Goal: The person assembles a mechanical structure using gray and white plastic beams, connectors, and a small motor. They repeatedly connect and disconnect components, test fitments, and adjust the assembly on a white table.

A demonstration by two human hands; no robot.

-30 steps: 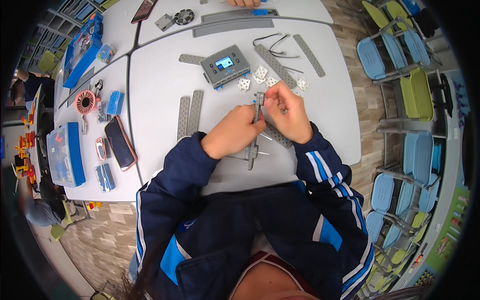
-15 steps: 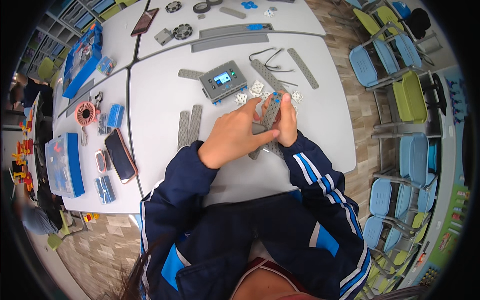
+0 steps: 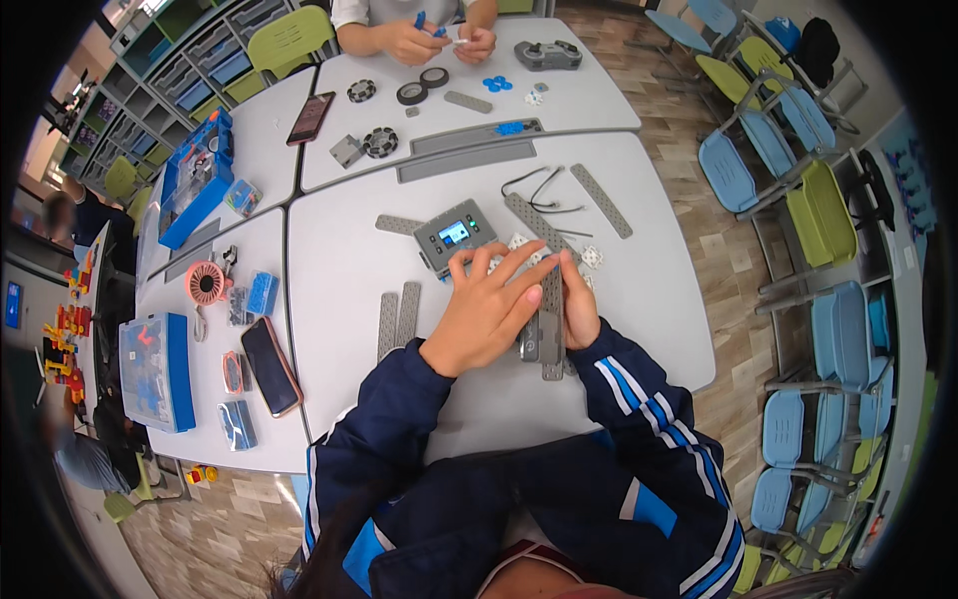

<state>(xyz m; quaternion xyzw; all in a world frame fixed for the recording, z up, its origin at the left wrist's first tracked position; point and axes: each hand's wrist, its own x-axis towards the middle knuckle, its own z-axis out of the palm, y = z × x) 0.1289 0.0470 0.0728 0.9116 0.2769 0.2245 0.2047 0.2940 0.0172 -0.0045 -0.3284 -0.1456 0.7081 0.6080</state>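
Note:
A grey assembly of perforated beams with a block like a motor (image 3: 531,341) stands between my hands, close above or on the near part of the table. My right hand (image 3: 581,311) wraps its right side, thumb and fingers at the upper end. From the left, my left hand (image 3: 479,314) reaches across with index finger and thumb against the beam and its other fingers spread. A small blue pin shows near the fingertips. Just beyond my left fingers lies a grey controller box (image 3: 457,236) with a lit screen, and white connector blocks (image 3: 591,258) sit beside it, partly hidden.
Loose grey beams (image 3: 602,201) and black cables (image 3: 539,192) lie on the white table. To the left are a phone (image 3: 270,365), a pink fan (image 3: 206,284) and a blue parts case (image 3: 157,372). Across the table, another person's hands (image 3: 424,42) hold a blue piece near a gamepad (image 3: 548,55).
My view has tilted up, bringing the other person's hands into sight. The beam assembly now points more straight away from me, and my left hand has shifted over its upper end.

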